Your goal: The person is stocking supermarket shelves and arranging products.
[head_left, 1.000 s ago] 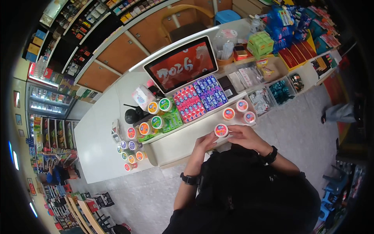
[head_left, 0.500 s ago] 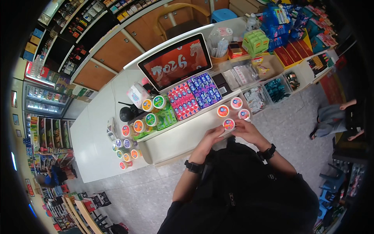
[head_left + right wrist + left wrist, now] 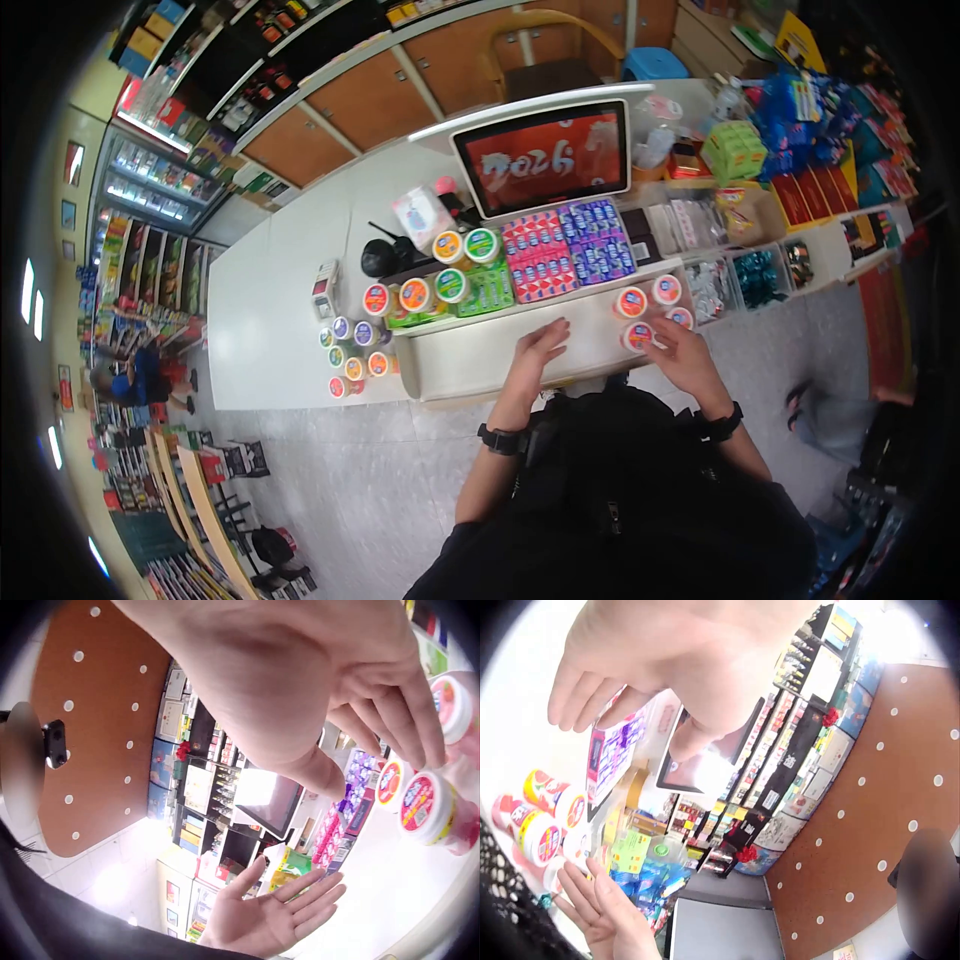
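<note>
My right hand (image 3: pixel 688 362) is beside a pink-lidded tub (image 3: pixel 637 336), fingers loosely extended; in the right wrist view the hand (image 3: pixel 300 682) is over the same tub (image 3: pixel 427 808) and not wrapped around it. Whether a fingertip touches it, I cannot tell. That tub stands grouped with an orange-lidded tub (image 3: pixel 631 302) and two other pink-lidded ones (image 3: pixel 667 290) at the right end of a white ledge (image 3: pixel 480 362). My left hand (image 3: pixel 537 357) hovers over the ledge, fingers extended and holding nothing; the left wrist view shows the hand (image 3: pixel 667 660) empty too.
Green and orange tubs (image 3: pixel 452 285) stand on green packs behind the ledge, left of pink and purple boxes (image 3: pixel 538 255). Several small tubs (image 3: pixel 354 368) cluster at the left. A screen (image 3: pixel 543 160) rises behind. Bins of packets (image 3: pixel 757 277) are on the right; a person (image 3: pixel 840 425) is beyond.
The pink-lidded tub, earlier between both hands, now stands beside the other three. My left hand has come away from it to the left. The head view has shifted.
</note>
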The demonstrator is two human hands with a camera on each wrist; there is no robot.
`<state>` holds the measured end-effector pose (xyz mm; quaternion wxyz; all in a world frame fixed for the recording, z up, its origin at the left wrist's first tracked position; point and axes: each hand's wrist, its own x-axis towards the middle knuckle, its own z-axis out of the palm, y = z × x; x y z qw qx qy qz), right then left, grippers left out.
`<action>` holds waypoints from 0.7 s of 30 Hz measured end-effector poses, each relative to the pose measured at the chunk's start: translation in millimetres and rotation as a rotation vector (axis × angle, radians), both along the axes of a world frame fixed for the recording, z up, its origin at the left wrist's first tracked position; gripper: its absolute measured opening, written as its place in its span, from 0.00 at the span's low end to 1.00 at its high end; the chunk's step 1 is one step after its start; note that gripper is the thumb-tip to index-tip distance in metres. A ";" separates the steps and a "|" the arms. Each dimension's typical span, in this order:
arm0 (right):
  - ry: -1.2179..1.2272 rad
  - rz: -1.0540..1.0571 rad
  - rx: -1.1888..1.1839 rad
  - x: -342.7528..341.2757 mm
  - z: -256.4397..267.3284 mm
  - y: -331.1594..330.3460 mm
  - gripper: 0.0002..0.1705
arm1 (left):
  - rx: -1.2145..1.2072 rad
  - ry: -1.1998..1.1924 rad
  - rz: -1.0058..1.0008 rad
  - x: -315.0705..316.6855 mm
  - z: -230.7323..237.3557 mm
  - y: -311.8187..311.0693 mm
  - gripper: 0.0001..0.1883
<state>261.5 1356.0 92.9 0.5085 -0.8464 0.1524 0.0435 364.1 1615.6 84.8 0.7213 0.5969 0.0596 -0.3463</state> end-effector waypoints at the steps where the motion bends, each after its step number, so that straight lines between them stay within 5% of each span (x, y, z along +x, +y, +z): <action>1: -0.053 0.028 0.059 6.9 3.9 2.9 0.30 | -0.013 -0.030 0.085 4.1 1.9 10.2 0.34; 6: -0.096 0.130 0.286 69.5 28.0 43.2 0.29 | 0.110 -0.173 0.289 22.3 25.0 42.3 0.34; 8: -0.239 0.244 0.269 103.8 20.9 66.2 0.32 | -0.010 -0.224 0.372 33.6 21.0 42.1 0.37; 17: -0.100 0.345 0.151 209.7 27.4 136.8 0.47 | -0.032 -0.182 0.324 74.2 5.2 17.2 0.45; 21: -0.104 0.379 0.256 224.0 15.1 142.6 0.45 | -0.027 -0.147 0.258 84.3 18.8 22.9 0.46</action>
